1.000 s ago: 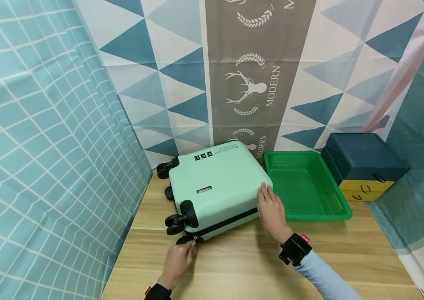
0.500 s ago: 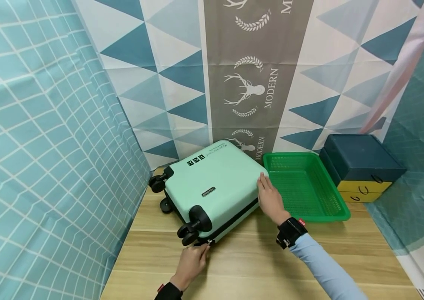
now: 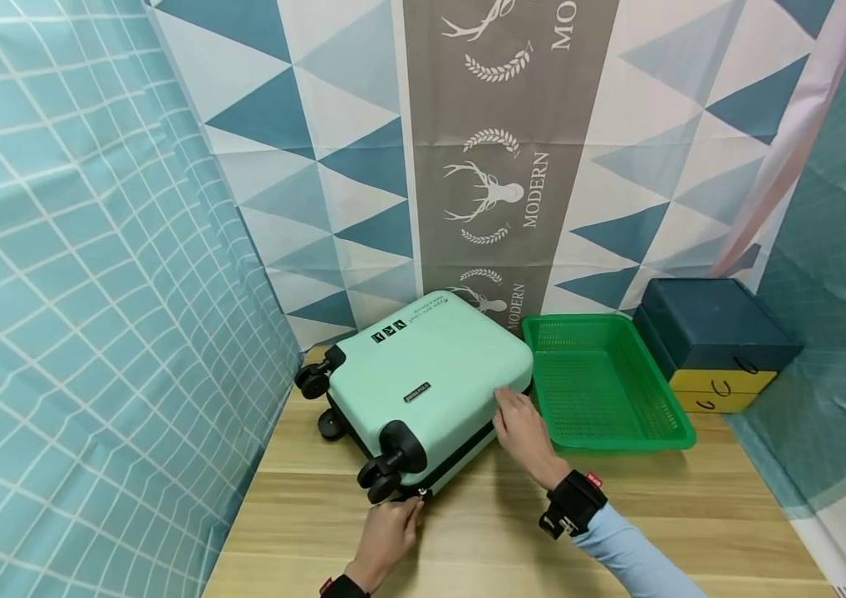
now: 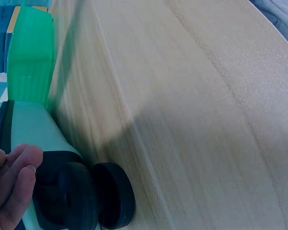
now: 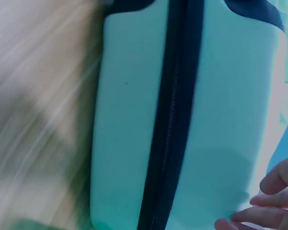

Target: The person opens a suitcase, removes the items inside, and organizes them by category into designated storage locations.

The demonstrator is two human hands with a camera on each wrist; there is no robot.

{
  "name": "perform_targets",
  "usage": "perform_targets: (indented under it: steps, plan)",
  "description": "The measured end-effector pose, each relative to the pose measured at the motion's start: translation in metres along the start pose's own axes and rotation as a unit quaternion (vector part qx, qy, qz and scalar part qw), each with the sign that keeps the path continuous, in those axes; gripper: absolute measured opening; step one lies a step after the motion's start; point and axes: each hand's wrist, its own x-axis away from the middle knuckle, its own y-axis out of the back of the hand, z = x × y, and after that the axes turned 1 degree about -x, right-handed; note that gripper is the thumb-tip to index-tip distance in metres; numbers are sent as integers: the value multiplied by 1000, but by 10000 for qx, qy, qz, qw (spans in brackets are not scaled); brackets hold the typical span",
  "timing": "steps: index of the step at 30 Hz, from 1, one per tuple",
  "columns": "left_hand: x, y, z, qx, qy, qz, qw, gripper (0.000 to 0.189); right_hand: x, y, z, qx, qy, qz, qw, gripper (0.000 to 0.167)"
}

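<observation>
A mint-green hard-shell suitcase lies flat on the wooden table, black wheels toward the left. My left hand is at its near wheeled corner, fingertips pinching the zipper pull. In the left wrist view, the left fingers are beside a double wheel; the pull is hidden there. My right hand rests its fingertips on the suitcase's near long side, close to the right end. The right wrist view shows the black zipper along that side, with loosely bent fingers at the shell.
A green plastic basket stands just right of the suitcase. Beyond it is a dark blue box with yellow drawers. Patterned cloth hangs behind, and a teal grid curtain borders the left. Bare wood shows in front.
The suitcase has turned, its near wheeled corner swinging right and toward me. My left hand has moved right with that corner. The right hand has slid left from the suitcase's right corner along its side.
</observation>
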Motion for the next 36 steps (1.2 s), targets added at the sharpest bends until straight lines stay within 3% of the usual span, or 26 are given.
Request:
perform_targets:
  steps: [7,12,22,27,30,32,34,36]
  plan:
    - [-1,-8,-6,-94,-165,-292,9994,16,-2,-6,1,246,28,77,9997,37]
    - [-4,-16,-17,-181,-323,-241,9990,16,-3,-9,-10,296,73,147,9994,42]
    - [-21,-58,-54,-581,-257,-648,9959,21,-19,-16,-27,645,-173,557,9962,56]
    - [-34,-74,-67,-555,-32,-543,9970,16,-31,-14,-33,979,-480,724,9914,62]
    - [-40,-79,-72,-492,-22,-518,9974,15,-35,-9,-24,1072,-508,336,9924,52]
    - [-42,-80,-75,-471,-31,-504,9976,15,-34,-5,-10,844,-480,118,9952,44]
    - [-41,-80,-78,-474,11,-458,9978,13,-29,0,10,363,-464,182,9981,40]
    - [-40,-80,-80,-429,151,-320,9985,8,-23,4,30,-231,-563,575,9965,43]
